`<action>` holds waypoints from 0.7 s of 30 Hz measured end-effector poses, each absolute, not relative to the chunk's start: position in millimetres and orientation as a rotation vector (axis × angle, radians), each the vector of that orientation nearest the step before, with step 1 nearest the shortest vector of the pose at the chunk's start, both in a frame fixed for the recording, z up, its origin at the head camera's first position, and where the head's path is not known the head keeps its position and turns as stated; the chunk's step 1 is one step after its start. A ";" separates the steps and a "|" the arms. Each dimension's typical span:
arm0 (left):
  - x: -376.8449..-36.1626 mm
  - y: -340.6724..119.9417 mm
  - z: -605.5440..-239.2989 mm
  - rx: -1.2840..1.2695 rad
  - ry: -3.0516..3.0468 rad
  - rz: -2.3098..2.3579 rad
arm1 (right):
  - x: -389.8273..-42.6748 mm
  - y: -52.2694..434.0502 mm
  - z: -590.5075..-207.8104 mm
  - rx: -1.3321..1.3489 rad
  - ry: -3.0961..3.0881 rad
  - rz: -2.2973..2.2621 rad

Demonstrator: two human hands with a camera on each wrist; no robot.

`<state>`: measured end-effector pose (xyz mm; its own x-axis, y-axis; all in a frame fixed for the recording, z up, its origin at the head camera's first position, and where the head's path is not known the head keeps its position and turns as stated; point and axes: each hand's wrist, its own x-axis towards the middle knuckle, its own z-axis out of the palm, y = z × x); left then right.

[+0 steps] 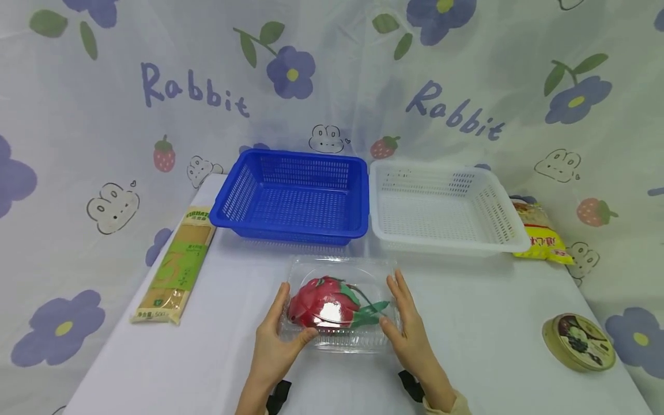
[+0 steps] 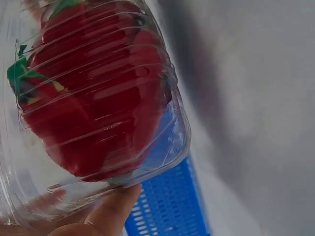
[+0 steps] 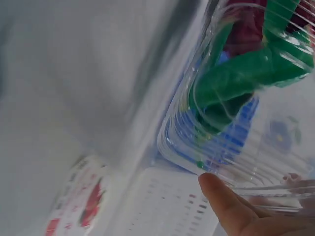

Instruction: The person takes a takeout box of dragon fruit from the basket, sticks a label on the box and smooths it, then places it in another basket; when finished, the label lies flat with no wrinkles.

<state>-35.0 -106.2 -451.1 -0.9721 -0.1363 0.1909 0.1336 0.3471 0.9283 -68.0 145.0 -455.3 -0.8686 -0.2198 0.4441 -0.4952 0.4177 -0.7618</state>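
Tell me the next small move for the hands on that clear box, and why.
Probably lift it straight up: the left hand and right hand already hold both ends of the clear box with the red fruit, and the blue basket and white basket behind sit empty.

Two baskets at the back of the worktop [image 1: 493, 346], a lidded box at the front.

The left basket [image 1: 293, 196] touches the right basket [image 1: 443, 210]; the box [image 1: 339, 305] lies before them, fruit [image 1: 324, 301] inside. A long packet [image 1: 176, 265] lines the left edge, a pouch [image 1: 539, 230] the right, a tin [image 1: 578, 341] near the front right corner.
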 end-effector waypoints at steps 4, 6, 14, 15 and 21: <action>-37.5 -105.1 -455.5 -0.015 -2.386 -1.687 | -66.5 148.0 -461.0 0.604 -2.459 1.396; -39.4 -104.6 -455.7 -0.018 -2.400 -1.692 | -68.0 148.9 -463.0 0.611 -2.460 1.403; -42.6 -102.7 -452.8 0.004 -2.502 -1.701 | -69.1 153.6 -464.1 0.556 -2.579 1.455; -42.1 -102.7 -452.6 0.014 -2.516 -1.698 | -68.7 154.3 -464.5 0.549 -2.594 1.465; -37.0 -101.6 -452.7 0.055 -2.564 -1.695 | -72.5 165.8 -467.6 0.476 -2.571 1.528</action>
